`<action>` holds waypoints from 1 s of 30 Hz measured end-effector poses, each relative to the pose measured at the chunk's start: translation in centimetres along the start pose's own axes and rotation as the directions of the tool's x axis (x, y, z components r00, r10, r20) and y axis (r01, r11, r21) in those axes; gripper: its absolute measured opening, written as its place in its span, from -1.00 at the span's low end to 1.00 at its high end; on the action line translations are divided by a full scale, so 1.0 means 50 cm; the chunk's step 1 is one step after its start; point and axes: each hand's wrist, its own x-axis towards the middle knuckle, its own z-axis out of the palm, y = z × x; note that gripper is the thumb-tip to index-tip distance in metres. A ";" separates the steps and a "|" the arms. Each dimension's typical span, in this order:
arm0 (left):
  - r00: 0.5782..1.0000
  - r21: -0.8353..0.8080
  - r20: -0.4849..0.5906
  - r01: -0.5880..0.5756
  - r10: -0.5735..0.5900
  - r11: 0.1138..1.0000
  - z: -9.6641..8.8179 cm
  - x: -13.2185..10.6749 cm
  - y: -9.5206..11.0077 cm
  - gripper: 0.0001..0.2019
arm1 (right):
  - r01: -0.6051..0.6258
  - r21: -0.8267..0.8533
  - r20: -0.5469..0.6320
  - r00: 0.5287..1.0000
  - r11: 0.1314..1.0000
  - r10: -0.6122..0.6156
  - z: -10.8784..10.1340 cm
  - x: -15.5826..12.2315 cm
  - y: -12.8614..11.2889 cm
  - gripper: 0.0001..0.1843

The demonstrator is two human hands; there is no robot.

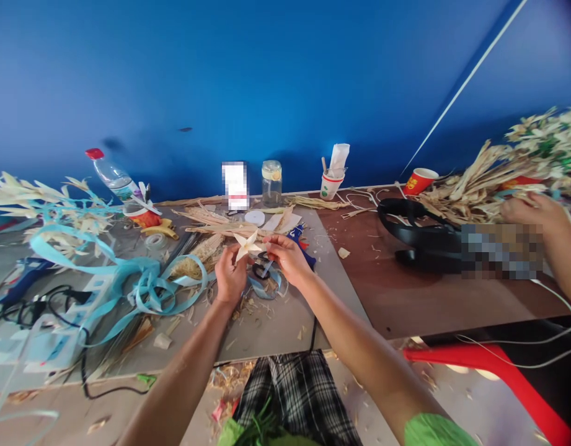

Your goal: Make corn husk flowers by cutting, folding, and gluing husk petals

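Left hand and right hand pinching a pale husk star between them, fingers closing narrowly on its points from either side, the husk star hanging just above the littered surface, blue ribbon lying near the left hand.

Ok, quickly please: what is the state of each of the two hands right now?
Left hand: closed, holding the pale husk star.
Right hand: closed, pinching the same husk star at its right tip.
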 end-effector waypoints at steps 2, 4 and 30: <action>1.000 -0.026 0.010 0.026 -0.026 0.999 0.001 0.001 0.001 -0.84 | 0.013 -0.038 -0.014 1.000 0.999 -0.014 0.001 0.002 0.007 -0.79; 0.998 -0.060 0.018 0.053 -0.052 0.997 0.003 0.002 0.000 -0.83 | 0.010 -0.045 0.002 1.000 0.999 -0.009 0.002 0.002 0.010 -0.78; 0.990 -0.196 0.011 0.141 -0.141 0.971 0.003 0.009 0.011 -0.82 | 0.117 -0.143 -0.101 0.986 0.983 -0.132 0.001 0.007 0.010 -0.81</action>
